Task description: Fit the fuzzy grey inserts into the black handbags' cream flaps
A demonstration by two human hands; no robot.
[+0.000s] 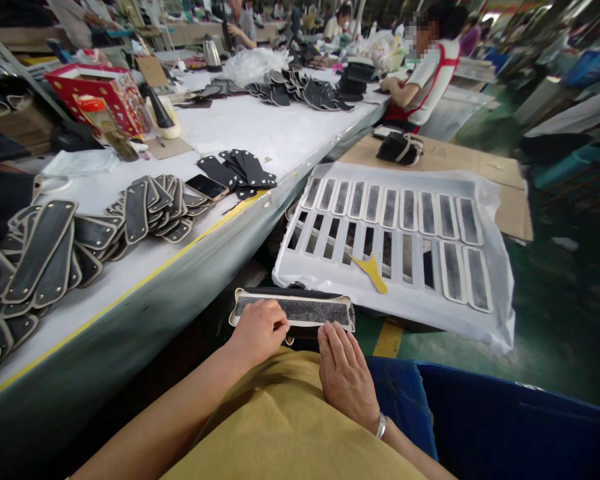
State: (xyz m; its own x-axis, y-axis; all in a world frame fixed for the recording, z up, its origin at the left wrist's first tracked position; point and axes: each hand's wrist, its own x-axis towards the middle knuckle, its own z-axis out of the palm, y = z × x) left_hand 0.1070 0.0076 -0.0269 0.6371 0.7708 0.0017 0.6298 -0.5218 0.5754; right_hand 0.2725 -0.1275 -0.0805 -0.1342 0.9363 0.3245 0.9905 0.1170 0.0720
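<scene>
A long strip (300, 311) with a pale border and a dark grey middle lies across my lap, on top of a black piece. My left hand (258, 331) is curled over the strip's left part, fingers pressed on it. My right hand (346, 373) lies flat with fingers stretched forward, the fingertips touching the strip's near edge at its right part. A yellow cloth (280, 413) covers my lap under both hands.
A white sheet (395, 293) with two rows of cut-out slots and a yellow scrap (373, 272) lies ahead on cardboard. The white table (180, 260) at left carries piles of black strips (45, 253) and a phone (207, 187). A seated person (425, 80) works farther back. A blue bin (505, 427) stands at right.
</scene>
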